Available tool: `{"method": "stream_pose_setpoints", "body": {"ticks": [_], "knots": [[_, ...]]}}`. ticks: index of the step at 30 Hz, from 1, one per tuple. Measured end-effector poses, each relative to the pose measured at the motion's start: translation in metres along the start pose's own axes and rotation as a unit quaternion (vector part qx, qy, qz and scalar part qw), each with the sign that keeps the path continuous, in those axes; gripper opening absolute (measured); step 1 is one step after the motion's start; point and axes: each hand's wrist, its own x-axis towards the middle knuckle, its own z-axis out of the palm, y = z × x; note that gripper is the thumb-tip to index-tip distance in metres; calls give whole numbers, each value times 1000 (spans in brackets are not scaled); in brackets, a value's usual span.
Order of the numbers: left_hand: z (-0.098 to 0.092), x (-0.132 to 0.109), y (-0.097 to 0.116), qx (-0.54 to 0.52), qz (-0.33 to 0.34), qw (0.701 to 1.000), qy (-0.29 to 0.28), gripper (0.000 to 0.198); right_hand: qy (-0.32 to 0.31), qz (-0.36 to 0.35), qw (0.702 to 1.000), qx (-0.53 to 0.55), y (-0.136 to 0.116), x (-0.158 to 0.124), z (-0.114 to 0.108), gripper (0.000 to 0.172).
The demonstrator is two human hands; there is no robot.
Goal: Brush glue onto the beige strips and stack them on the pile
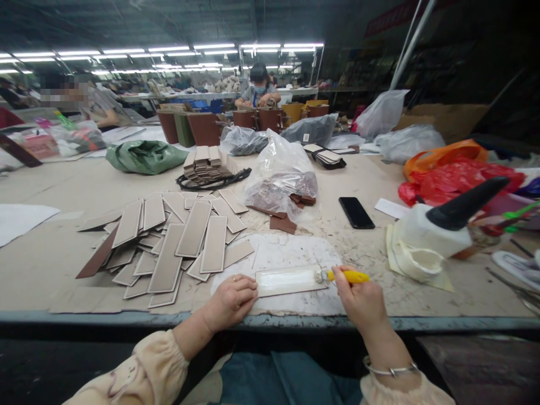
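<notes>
- Two bare hands in the head view, both at the near edge of the surface (379,177).
- Right hand (363,298): grip closed around the yellow handle of a small tool (355,277); tool's head is at the right end of a long panel (291,279).
- Left hand (236,298): fingers bent, fingertips on the panel's left end; pinching or only pressing, not clear.
- Panel lies flat between the hands, long side roughly along the near edge, whitish shiny coat on its top face.
- Under panel: white sheet (299,247), stained.
- Left of sheet, partly over it: loose heap of beige panels (194,229), light borders, overlapping at mixed angles.
- Behind heap: stacked pieces (208,160), black cord (223,181) in front of them.
- Behind sheet: clear plastic bag (274,174), brown pieces (283,224) at its mouth.
- Right of bag: black phone (356,213), flat.
- Far right: white bottle (434,228), tilted, black nozzle pointing up and right; red bag (459,180) behind it.
- Back left: green bag (145,156).
- Across, further off: co-worker (259,90) behind brown bins (203,129).
</notes>
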Motion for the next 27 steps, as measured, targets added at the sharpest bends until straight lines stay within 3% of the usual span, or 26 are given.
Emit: {"method": "stream_pose_setpoints", "body": {"ticks": [3, 5, 8, 13, 18, 24, 27], "knots": [[-1, 1, 1, -1, 4, 1000, 0, 15, 51, -25, 998, -15, -9, -2, -9, 36], [-2, 1, 1, -1, 6, 1000, 0, 16, 62, -77, 995, -28, -15, -4, -9, 30], [-2, 2, 2, 0, 5, 1000, 2, 17, 39, -144, 987, -63, -25, -9, 1, 23], [-1, 1, 0, -5, 4, 1000, -3, 17, -30, -183, 975, -124, -52, -23, 24, 26], [0, -2, -1, -5, -6, 1000, -18, 16, -63, -216, 973, -45, -76, -30, 26, 23], [-2, 1, 1, -7, -2, 1000, -5, 15, 3, -162, 985, -67, -61, -25, 12, 20], [-2, 2, 2, -11, 1, 1000, -2, 15, -5, -145, 984, -106, -61, -31, 18, 24]]}}
